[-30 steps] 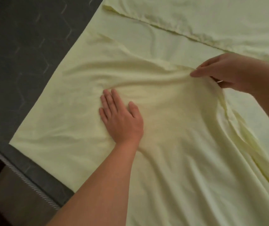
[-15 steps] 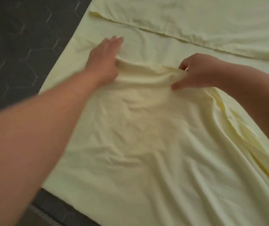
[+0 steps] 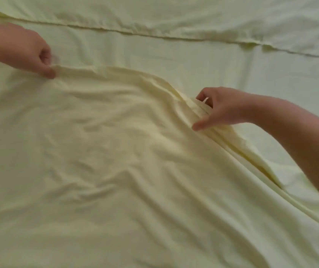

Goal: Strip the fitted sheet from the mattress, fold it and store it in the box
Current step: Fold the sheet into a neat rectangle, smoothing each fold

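The pale yellow fitted sheet point(image 3: 135, 171) fills almost the whole view, lying in wrinkled, doubled layers. A folded top layer ends in a curved edge running from upper left to right of centre. My left hand point(image 3: 29, 53) pinches that edge at the upper left with curled fingers. My right hand point(image 3: 222, 109) grips the bunched layers of the same edge further right, thumb lying on top of the cloth and fingers tucked under the fold. The mattress and the box are out of view.
A hemmed edge of another sheet layer point(image 3: 174, 36) crosses the top of the view from left to right, with more flat yellow cloth beyond it.
The view has shifted right, so the dark mattress at the left is gone. My left hand moved left along the fold edge and now pinches it; the hands are farther apart.
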